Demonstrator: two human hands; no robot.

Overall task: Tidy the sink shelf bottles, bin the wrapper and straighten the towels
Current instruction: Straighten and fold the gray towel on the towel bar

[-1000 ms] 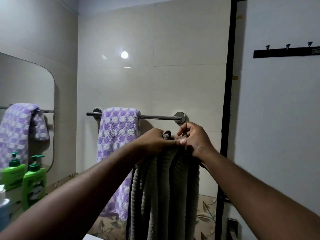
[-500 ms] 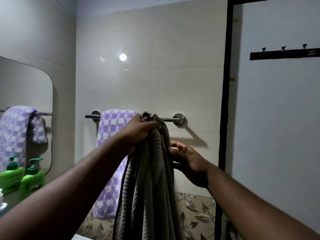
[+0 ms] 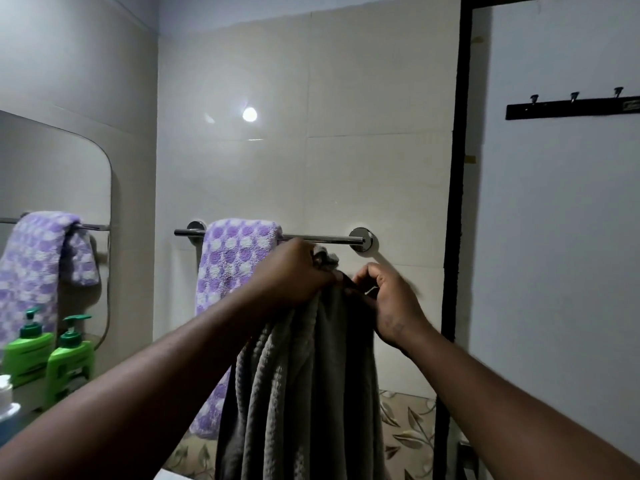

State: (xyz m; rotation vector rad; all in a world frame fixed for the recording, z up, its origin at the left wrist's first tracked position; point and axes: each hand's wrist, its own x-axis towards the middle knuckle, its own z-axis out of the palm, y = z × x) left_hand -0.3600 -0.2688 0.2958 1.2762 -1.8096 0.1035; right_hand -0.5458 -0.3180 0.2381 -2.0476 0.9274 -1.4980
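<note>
Up comes the right hand (image 3: 388,299), pinching the grey towel (image 3: 311,393) at its top edge just below the towel rail (image 3: 322,239); left hand (image 3: 294,275) grips the bunched top beside it, purple towel (image 3: 235,258) draped over the rail.

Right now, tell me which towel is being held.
The grey ribbed towel, its top bunched in the left hand and pinched by the right hand; the purple dotted towel hangs draped over the chrome rail.
</note>
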